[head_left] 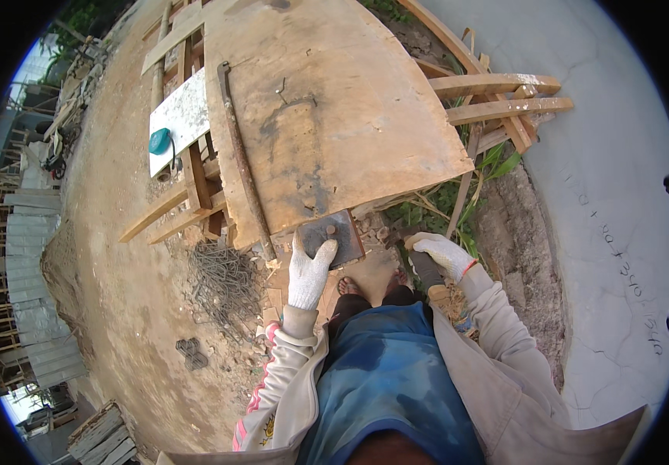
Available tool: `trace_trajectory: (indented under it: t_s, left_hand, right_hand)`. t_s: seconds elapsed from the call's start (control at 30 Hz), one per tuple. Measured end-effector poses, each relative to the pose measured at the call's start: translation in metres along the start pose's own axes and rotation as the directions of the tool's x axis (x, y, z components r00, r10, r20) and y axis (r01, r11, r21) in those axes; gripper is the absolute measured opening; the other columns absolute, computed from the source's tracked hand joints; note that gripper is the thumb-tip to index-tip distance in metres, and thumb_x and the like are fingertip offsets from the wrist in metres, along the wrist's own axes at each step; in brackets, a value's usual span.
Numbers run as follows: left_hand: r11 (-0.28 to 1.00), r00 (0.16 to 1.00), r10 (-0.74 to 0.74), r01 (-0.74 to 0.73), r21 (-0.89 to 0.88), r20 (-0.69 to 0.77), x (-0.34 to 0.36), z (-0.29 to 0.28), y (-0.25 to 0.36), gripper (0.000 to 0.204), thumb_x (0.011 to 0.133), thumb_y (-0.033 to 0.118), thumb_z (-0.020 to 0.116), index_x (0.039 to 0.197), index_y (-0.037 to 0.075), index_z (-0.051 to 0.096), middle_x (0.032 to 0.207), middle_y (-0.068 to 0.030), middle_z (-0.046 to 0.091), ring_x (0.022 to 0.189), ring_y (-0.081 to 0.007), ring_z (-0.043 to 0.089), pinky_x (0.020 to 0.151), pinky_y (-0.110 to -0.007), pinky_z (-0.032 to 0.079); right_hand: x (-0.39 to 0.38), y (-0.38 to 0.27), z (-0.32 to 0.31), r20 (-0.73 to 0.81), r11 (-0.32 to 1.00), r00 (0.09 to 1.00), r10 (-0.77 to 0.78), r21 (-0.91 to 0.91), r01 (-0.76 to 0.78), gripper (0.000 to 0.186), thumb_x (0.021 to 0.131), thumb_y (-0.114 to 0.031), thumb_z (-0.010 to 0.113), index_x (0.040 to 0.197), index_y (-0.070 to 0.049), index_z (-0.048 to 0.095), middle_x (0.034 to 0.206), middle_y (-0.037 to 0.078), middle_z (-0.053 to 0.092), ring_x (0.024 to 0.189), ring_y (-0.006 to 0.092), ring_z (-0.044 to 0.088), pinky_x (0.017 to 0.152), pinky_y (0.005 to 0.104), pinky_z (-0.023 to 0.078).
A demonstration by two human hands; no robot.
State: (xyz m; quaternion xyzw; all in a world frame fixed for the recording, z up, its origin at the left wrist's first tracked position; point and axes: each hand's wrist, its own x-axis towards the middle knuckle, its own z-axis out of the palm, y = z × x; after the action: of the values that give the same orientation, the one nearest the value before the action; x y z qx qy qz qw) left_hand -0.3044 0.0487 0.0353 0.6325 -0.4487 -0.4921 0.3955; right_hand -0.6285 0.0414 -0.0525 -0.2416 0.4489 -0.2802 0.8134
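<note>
My left hand, in a whitish knitted glove, grips the near left corner of a dark square plate. The thumb lies over its top and a finger runs along its left side; the other fingers are hidden. A small brown round peg shows on the plate, which has a rusty right side. Beyond it, the plate meets the near edge of a worn wooden board. At right, my gloved right hand is closed around a dark grey, thick-shafted tool; its exact kind is unclear.
A long rusty bar and a bent metal rod lie on the board. Left of it, a teal tape measure rests on a white panel. Bent wire pieces are heaped on the ground. A grey wall borders the right.
</note>
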Motion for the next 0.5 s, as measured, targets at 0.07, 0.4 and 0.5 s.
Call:
trace_trajectory:
  t_s: [0.07, 0.4, 0.5]
  left_hand:
    - [1.000, 1.000, -0.019, 0.019, 0.002, -0.014, 0.003, 0.001, 0.002, 0.074, 0.098, 0.029, 0.077, 0.154, -0.008, 0.045, 0.138, -0.0222, 0.069, 0.124, -0.0299, 0.068, 0.105, -0.039, 0.054]
    - [0.994, 0.999, -0.004, 0.009, 0.111, -0.045, 0.007, -0.004, -0.008, 0.099, 0.085, 0.046, 0.086, 0.157, -0.005, 0.041, 0.129, -0.0304, 0.072, 0.121, -0.0423, 0.071, 0.103, -0.045, 0.055]
    - [0.990, 0.996, 0.087, -0.084, 0.114, -0.025, 0.007, -0.013, -0.020, 0.094, 0.098, 0.053, 0.073, 0.161, -0.006, 0.036, 0.136, -0.0320, 0.068, 0.126, -0.0423, 0.069, 0.106, -0.044, 0.053]
  right_hand:
    - [-0.008, 0.013, 0.003, -0.111, 0.997, 0.991, -0.074, 0.004, 0.075, 0.033, 0.103, -0.020, 0.063, 0.128, 0.003, 0.067, 0.104, 0.016, 0.071, 0.083, 0.0260, 0.074, 0.072, 0.0398, 0.064]
    - [-0.071, 0.031, 0.063, -0.154, 0.856, 0.965, -0.214, 0.446, 0.261, 0.044, 0.108, -0.017, 0.063, 0.150, -0.005, 0.056, 0.105, 0.014, 0.073, 0.087, 0.0252, 0.074, 0.071, 0.0373, 0.065]
    - [-0.070, 0.027, 0.084, -0.343, 0.920, 0.854, -0.391, -0.148, 0.362, 0.052, 0.094, -0.009, 0.084, 0.141, -0.003, 0.064, 0.106, 0.008, 0.075, 0.094, 0.0202, 0.073, 0.080, 0.0335, 0.060]
